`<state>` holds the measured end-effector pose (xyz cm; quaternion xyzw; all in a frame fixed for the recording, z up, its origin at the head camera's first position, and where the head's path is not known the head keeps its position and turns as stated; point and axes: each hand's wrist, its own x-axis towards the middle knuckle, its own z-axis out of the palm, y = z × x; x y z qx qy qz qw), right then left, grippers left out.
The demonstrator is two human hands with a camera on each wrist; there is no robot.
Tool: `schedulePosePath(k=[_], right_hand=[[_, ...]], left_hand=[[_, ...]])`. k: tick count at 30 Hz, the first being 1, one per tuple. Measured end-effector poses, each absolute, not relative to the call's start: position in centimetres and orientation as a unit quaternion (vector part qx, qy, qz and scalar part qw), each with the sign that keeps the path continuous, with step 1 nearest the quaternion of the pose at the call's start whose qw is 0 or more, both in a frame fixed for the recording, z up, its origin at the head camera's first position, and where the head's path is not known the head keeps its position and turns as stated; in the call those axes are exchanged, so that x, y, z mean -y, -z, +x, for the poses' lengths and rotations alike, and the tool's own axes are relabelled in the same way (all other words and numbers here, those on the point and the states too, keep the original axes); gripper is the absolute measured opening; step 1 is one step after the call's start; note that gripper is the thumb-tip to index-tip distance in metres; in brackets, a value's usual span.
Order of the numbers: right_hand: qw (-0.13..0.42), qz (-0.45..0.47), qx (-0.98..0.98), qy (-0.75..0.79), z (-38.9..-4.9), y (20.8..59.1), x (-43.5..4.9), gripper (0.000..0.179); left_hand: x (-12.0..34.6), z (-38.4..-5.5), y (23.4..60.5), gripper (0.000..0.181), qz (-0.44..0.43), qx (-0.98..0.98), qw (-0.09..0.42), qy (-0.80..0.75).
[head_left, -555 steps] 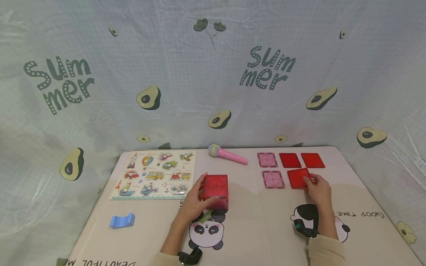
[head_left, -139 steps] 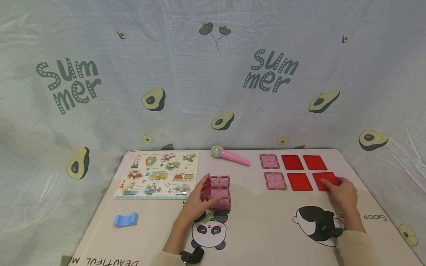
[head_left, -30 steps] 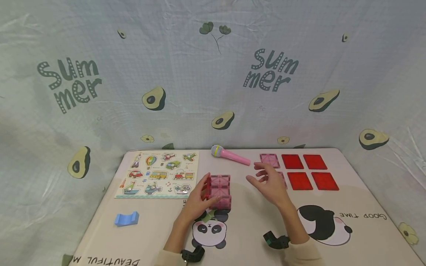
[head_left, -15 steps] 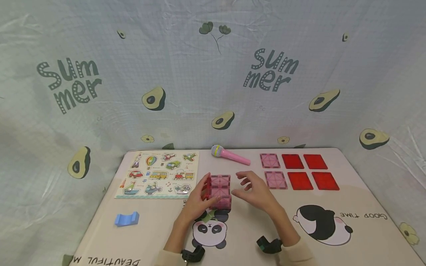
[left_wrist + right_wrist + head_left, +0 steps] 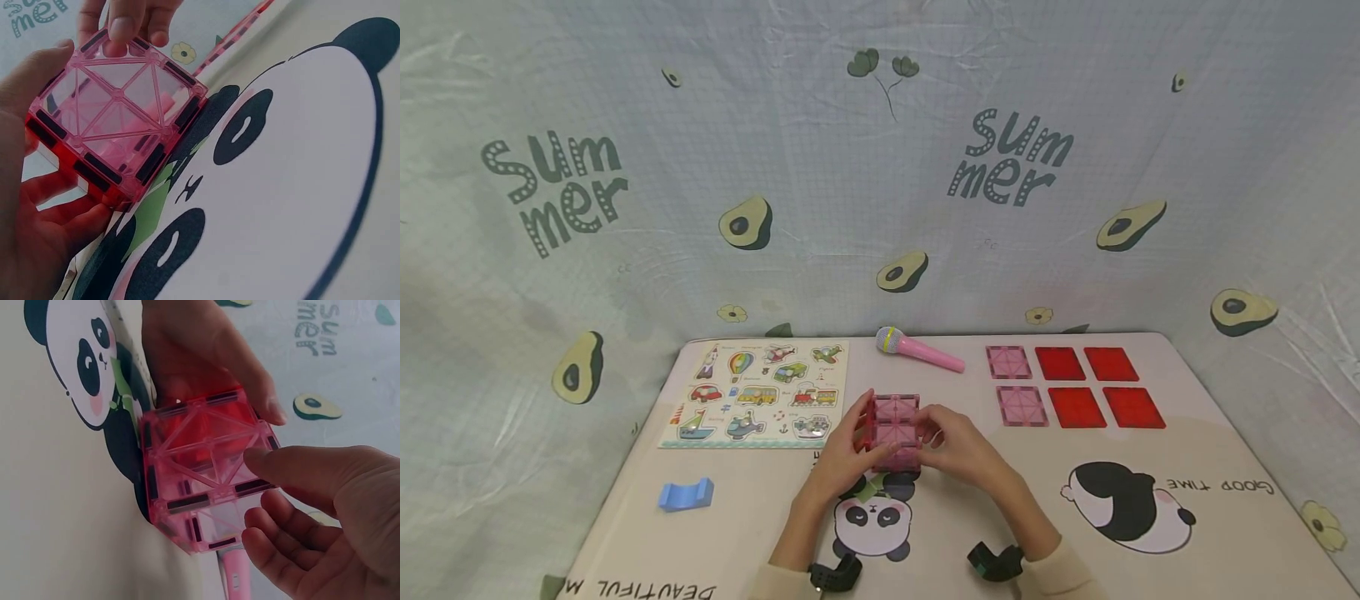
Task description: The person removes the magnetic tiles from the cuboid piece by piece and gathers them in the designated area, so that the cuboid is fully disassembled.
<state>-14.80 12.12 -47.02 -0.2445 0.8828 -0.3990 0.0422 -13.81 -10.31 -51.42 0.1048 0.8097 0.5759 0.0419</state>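
In the head view, an open-topped box of pink and red magnetic tiles (image 5: 898, 434) stands above the panda print. My left hand (image 5: 841, 457) holds it from the left, thumb across the near face and fingers on the far left. Its red wall shows on the left-hand side in the left wrist view. My right hand (image 5: 958, 446) is at the box's right side. In the right wrist view its thumb (image 5: 294, 472) lies over an edge of the pink near tile (image 5: 203, 456), with its bent fingers close to the side.
Two pink tiles (image 5: 1022, 406) and several red tiles (image 5: 1077, 407) lie in rows at back right. A pink toy microphone (image 5: 925, 353) lies behind the box. A vehicle puzzle board (image 5: 756, 392) and a blue block (image 5: 687, 494) are on the left.
The red tile on top of the box is gone, and more red tiles lie flat at right. Lately my right hand moved left from those tiles to the box; my left hand stayed.
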Motion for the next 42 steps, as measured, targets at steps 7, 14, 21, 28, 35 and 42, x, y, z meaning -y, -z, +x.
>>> schedulePosePath(k=[7,14,21,28,35,42], right_hand=[[0.055,-0.254,-0.879,0.399,-14.7,47.1,-11.8,0.026],[0.057,-0.268,-0.873,0.402,-14.9,47.4,-11.9,0.02],[0.068,-0.266,-0.874,0.401,-14.9,47.6,-11.7,0.018],[0.089,-0.281,-0.884,0.363,-15.1,48.5,-11.5,0.017],[0.089,-0.288,-0.892,0.337,-14.9,49.5,-11.7,0.019],[0.087,-0.291,-0.891,0.337,-14.9,50.0,-11.6,0.019]], left_hand=[[10.4,-13.9,51.4,0.068,0.119,-0.817,0.026,-0.564],[10.5,-13.9,51.3,0.051,0.132,-0.816,-0.002,-0.563],[10.5,-14.1,51.5,0.051,0.142,-0.806,-0.011,-0.574],[10.5,-14.1,51.6,0.05,0.133,-0.808,-0.002,-0.575],[10.4,-14.0,51.6,0.05,0.134,-0.808,-0.001,-0.574],[10.5,-14.0,51.7,0.05,0.132,-0.808,0.0,-0.575]])
